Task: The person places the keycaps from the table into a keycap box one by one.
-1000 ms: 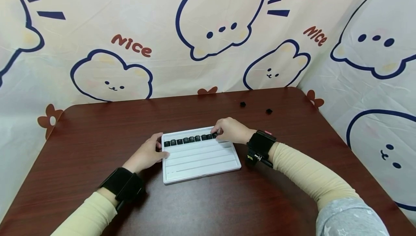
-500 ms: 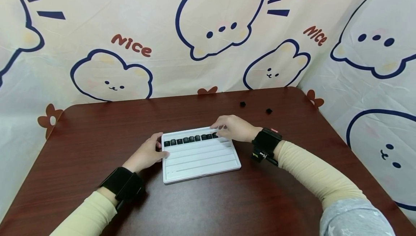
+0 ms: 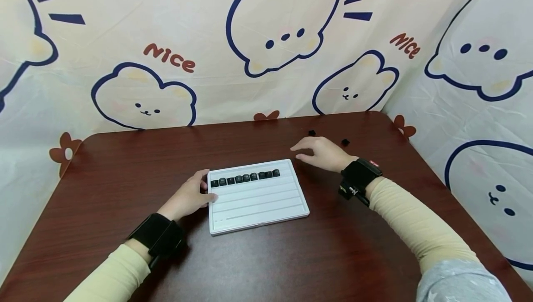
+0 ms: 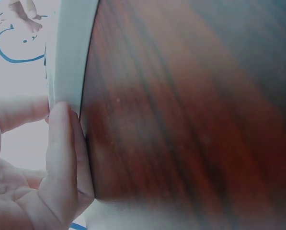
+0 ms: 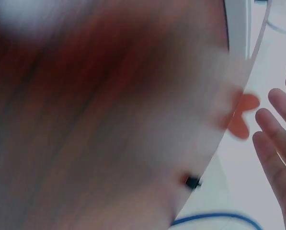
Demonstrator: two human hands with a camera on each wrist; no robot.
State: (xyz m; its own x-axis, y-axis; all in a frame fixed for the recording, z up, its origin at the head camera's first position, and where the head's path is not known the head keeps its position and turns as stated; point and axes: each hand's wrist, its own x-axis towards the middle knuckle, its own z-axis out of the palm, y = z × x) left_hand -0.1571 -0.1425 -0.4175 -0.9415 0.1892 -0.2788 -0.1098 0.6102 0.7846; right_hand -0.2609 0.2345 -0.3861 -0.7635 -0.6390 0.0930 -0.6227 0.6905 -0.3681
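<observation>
A white ridged tray (image 3: 262, 208) lies on the table, with several small black keycaps (image 3: 246, 178) lined up along its upper ridge. My left hand (image 3: 186, 196) grips the tray's left edge, thumb on top. In the left wrist view, the fingers (image 4: 61, 143) press the tray's side wall (image 4: 72, 57). Off the tray's upper right corner, my right hand (image 3: 322, 153) hovers with fingers loosely extended and holds nothing. Just beyond it are two loose black keycaps, one (image 3: 312, 132) behind the fingers and another (image 3: 345, 142) behind the knuckles.
The dark red-brown wooden table (image 3: 250, 269) has rounded far corners. A pale curtain (image 3: 216, 94) with cartoon prints hangs right behind the table and along its sides. A black band (image 3: 158, 242) is strapped on each wrist.
My right hand has let go of the keycap at the row's right end and moved up and right, off the tray. My left hand and the tray have stayed put.
</observation>
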